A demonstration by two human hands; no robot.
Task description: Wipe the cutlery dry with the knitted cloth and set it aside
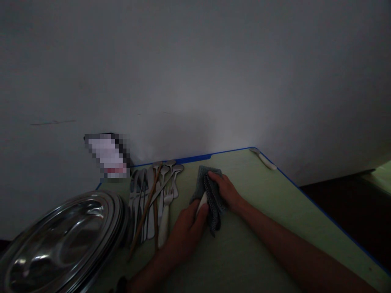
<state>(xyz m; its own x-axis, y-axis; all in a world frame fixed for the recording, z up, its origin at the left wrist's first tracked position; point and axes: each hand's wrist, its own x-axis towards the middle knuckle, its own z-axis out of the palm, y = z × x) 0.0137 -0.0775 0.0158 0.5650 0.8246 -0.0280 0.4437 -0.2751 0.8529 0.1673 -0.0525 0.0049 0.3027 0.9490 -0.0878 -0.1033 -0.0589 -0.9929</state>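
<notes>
My left hand (193, 217) is closed around the pale handle (203, 200) of a piece of cutlery. The far end of that utensil is hidden in a folded grey cloth (210, 183), so I cannot tell its kind. On the cloth's right side my right hand (227, 189) grips it, pressing it around the hidden end. A loose fold of the cloth hangs below, over the table. To the left of my hands lies a fork (166, 207) with a pale handle, beside several spoons (171, 163), table knives (150, 203) and brown chopsticks (149, 199).
Stacked shiny metal divided trays (100, 195) stand at the table's left. A pixelated phone-like object (107, 156) leans by the wall (195, 81). At the far right corner of the green, blue-edged table (262, 244) lies a pale-handled spoon (265, 160).
</notes>
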